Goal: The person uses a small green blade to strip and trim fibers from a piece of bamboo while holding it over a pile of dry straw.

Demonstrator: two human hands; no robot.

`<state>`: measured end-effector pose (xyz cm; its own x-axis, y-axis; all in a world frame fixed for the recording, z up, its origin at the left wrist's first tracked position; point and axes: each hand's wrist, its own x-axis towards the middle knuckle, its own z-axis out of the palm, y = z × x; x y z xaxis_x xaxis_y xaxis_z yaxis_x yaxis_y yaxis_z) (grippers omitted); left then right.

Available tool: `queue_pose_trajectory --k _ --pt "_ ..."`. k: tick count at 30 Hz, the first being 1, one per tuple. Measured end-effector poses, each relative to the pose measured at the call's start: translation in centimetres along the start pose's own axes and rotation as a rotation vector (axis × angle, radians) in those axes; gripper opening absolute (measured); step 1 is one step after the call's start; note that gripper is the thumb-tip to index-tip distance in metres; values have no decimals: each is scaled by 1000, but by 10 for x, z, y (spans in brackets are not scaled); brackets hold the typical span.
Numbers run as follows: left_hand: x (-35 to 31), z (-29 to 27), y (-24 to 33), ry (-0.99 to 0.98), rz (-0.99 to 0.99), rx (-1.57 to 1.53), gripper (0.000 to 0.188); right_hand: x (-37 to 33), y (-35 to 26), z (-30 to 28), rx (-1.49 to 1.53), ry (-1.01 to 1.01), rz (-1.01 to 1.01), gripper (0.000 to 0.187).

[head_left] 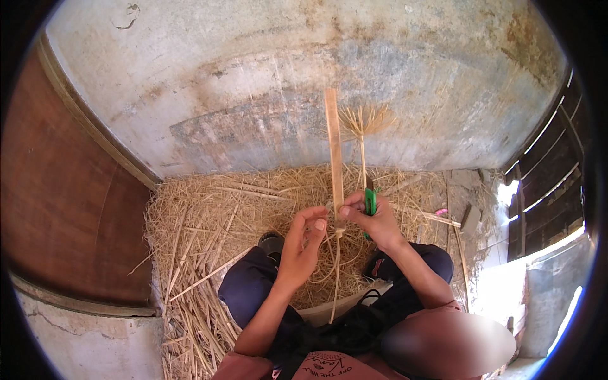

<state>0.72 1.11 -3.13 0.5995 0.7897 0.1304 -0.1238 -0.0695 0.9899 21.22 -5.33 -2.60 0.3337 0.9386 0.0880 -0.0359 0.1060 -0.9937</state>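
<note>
Standing at the left edge: brown panel (pixel 76 177).

Lying left: split lengths (pixel 196 285), pale and thin, strewing a litter of straw-coloured shavings (pixel 291 183).

Left of centre: left hand (pixel 301 250), hovering half open beside the strip, curving its fingers, holding the thumb apart, gripping nothing discernible; not being able to tell whether touching the strip's edge.

Centre: flat strip (pixel 334 139), pale brown, bamboo-like, reaching from between the hands toward the far wall (pixel 253 95). Showing at its near end: knobby joint (pixel 340 234), with thin tail (pixel 336 278) running nearer, toward the lap. Probably weighing little; looking stiff along the broad length, likely flexing in the tail; looking dry, hence probably not slipping; possibly splintering along the edges. Best taking hold by both flat faces, just on the far side of the joint, avoiding the edges.

Right of the strip, farther: splayed-headed stick (pixel 363 152), fanning out at its far end.

Right of centre: green-handled cutter (pixel 370 201), pointing its dark blade far; right hand (pixel 380 225), wrapping the handle, apparently pinching the strip's near part between thumb and forefinger.

Lying farther right: grey block (pixel 470 218).
</note>
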Motion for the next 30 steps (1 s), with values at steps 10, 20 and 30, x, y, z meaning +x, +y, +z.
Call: queue_pose_trajectory --k 10,20,30 --pt "-3 5 14 -173 -141 -273 41 -12 -5 10 80 -85 -35 20" --pt "-6 -3 24 -76 -267 -262 42 -6 -33 -41 -120 47 -314 39" --pt "-6 1 20 -107 -156 -300 24 -10 -29 -23 -949 -83 -749 36"
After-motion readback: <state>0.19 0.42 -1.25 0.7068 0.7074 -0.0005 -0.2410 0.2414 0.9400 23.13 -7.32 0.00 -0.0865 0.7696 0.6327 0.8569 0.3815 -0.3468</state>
